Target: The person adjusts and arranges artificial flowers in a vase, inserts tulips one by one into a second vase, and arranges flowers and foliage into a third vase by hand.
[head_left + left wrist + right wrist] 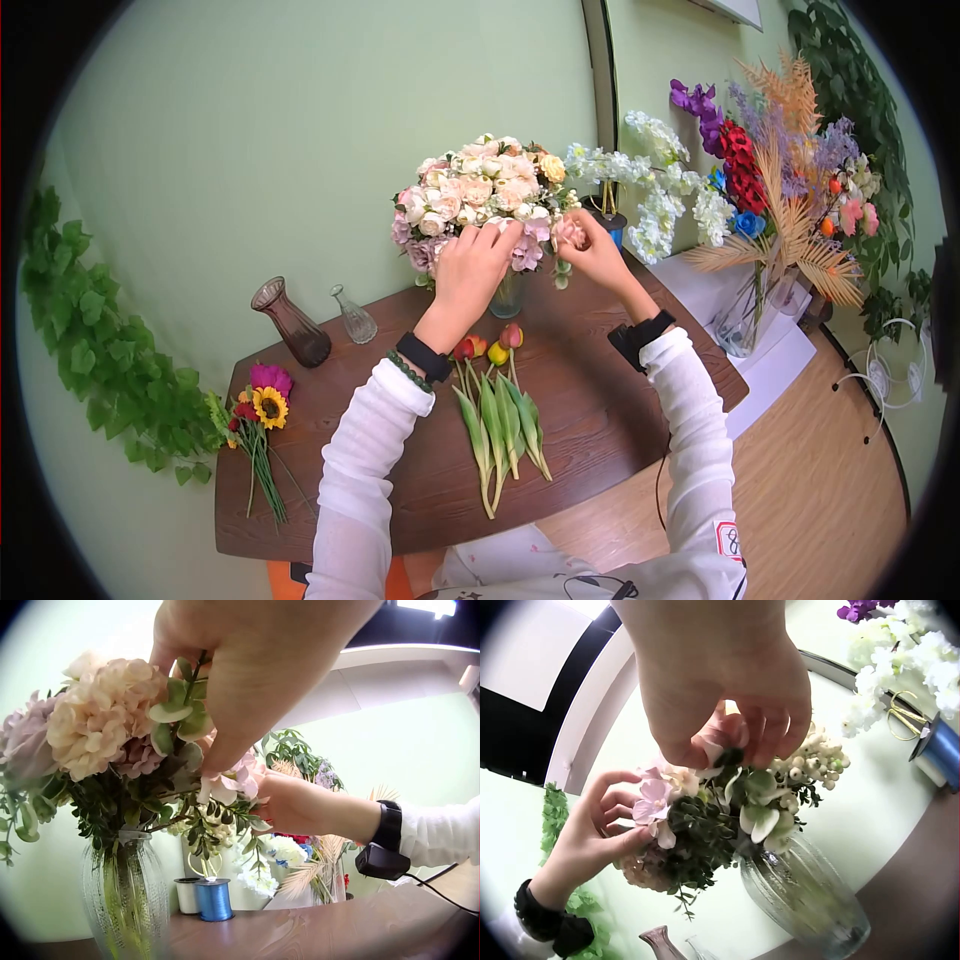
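A dense bouquet of pale pink, cream and lilac flowers (478, 190) stands in a ribbed glass vase (126, 896) at the table's back. On the bouquet's right side, the right hand (600, 262) pinches a pink flower (571, 235) between thumb and fingers. The left hand (474, 272) is at the front of the bouquet; in the right wrist view its curved fingers and thumb hold a pale lilac-pink blossom (652, 801). Green leaves (759, 817) and cream berries (817, 761) lie just below the right hand.
Several tulips (495, 410) lie mid-table. A sunflower bunch (268, 408) is at the left, beside a brown vase (293, 325) and a small clear vase (355, 317). Blue ribbon spool (215, 900) stands behind the bouquet; more flowers (765, 200) stand at the right.
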The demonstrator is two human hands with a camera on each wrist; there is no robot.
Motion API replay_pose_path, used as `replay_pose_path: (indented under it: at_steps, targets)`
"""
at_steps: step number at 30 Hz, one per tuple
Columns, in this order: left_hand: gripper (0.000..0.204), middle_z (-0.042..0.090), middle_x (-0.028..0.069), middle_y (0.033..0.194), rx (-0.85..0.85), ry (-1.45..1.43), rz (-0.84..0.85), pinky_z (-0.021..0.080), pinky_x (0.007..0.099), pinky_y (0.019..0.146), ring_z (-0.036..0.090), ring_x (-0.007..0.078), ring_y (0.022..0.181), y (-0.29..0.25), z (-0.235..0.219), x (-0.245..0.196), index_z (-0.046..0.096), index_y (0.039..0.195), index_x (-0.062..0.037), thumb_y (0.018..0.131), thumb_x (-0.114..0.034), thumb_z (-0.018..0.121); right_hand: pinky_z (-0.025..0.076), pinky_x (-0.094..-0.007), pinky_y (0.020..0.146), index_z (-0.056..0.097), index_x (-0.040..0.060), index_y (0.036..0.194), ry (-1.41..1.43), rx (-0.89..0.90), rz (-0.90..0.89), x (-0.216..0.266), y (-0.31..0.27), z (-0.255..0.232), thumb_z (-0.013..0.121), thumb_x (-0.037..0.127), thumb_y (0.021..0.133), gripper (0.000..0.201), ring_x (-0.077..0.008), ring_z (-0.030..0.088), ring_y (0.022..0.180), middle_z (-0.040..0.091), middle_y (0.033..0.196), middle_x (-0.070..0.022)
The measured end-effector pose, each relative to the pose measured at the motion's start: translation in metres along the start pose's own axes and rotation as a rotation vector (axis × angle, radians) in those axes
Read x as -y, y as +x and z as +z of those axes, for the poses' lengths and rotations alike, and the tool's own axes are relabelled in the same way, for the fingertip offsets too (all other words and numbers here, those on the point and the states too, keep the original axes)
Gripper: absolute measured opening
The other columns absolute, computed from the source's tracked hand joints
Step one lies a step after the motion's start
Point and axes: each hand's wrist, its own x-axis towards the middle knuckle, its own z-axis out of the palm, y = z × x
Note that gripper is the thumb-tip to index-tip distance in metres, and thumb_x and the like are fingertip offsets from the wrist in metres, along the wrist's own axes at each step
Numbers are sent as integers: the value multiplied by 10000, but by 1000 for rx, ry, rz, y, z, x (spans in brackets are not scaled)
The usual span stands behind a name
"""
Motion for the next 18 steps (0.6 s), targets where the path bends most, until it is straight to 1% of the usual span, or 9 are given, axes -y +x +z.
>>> replay_pose_path:
  at_steps: [4,7,8,11,14,15,16,17,18]
  targets:
    - [283,511,8,792,-34,74,45,449,314,612,514,189,763,-2,12,3,582,949,-156,675,-120,640,420,-220,633,497,38,965,-32,1,136,-12,-4,-8,609,137,715,291,-58,471,691,525,753,-2]
    - [219,503,3,777,-23,54,57,449,312,600,514,186,758,-5,12,5,595,912,-154,696,-126,620,417,-214,620,512,20,935,17,-11,130,-35,7,-16,617,153,729,267,-50,476,694,531,762,0]
    - [219,503,3,777,-22,55,59,449,312,600,514,186,758,-6,12,6,595,912,-154,696,-126,620,415,-208,599,526,5,914,92,-73,139,-37,12,-14,639,185,736,277,-50,490,683,542,751,-2]
    - [214,502,4,773,-9,47,74,448,311,601,515,186,754,-6,13,8,593,914,-156,702,-132,618,422,-211,592,538,1,906,29,-122,217,-35,29,-22,661,212,730,302,-56,506,661,565,745,-14]
    - [207,503,4,772,-28,43,67,447,309,600,515,186,748,-5,10,6,591,916,-156,712,-132,616,438,-221,601,549,-3,945,51,-166,88,-26,46,-13,671,238,722,350,-73,523,630,587,736,-37]
    - [207,505,5,774,-32,52,61,446,309,599,516,186,747,-4,9,4,589,920,-155,716,-133,616,442,-225,606,551,-4,960,14,-171,17,-6,48,-9,670,245,723,364,-79,529,627,593,739,-44]
    - [208,507,6,776,-37,61,55,445,309,598,516,186,745,-3,9,2,588,924,-155,720,-134,616,462,-264,638,519,7,1048,-118,-127,84,14,44,-11,650,220,718,414,-140,562,660,577,931,-118]
    - [208,507,6,776,-35,59,57,445,309,598,516,186,745,-3,11,1,588,924,-155,720,-134,616,462,-264,638,519,7,1048,-118,-128,87,14,45,-7,650,220,718,414,-140,562,660,577,931,-118]
    - [210,505,7,774,-47,64,52,444,309,594,516,187,743,-2,12,1,587,930,-155,723,-134,615,466,-289,678,489,24,1100,-231,-166,-84,15,48,-5,625,191,710,446,-183,569,731,512,1053,-146]
